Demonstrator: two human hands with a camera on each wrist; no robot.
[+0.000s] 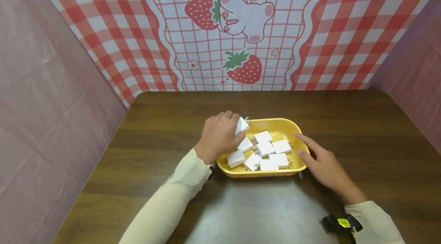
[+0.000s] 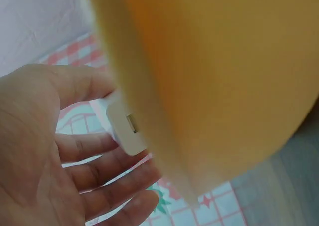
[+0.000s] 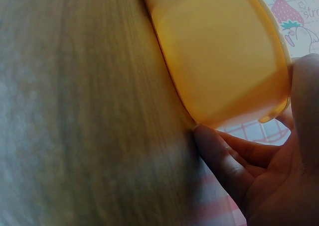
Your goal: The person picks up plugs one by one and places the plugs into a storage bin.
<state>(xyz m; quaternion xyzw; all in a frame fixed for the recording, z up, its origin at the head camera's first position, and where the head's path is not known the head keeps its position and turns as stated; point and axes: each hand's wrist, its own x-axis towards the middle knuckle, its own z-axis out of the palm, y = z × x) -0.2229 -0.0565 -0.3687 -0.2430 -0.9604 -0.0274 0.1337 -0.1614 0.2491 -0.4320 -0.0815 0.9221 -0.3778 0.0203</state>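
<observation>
My left hand [image 1: 220,135] pinches a white USB charger plug [image 1: 242,126] between thumb and fingers, over the left end of a yellow plastic basket [image 1: 275,122]. Metal prongs stick up from that plug in the head view. In the left wrist view, the plug's port face [image 2: 123,129] shows beside the basket wall, which partly hides it. At the basket's right end, my right hand [image 1: 325,165] holds the rim and side wall, with a fingertip [image 3: 203,132] against the lower edge in the right wrist view. Several white charger plugs [image 1: 265,149] lie jumbled inside the basket.
The basket stands on a brown wood-grain table [image 1: 155,133]. Behind the table's far edge hangs a red-and-white checked cloth [image 1: 348,37] with strawberry prints. Pale pink sheets [image 1: 51,94] close off both sides.
</observation>
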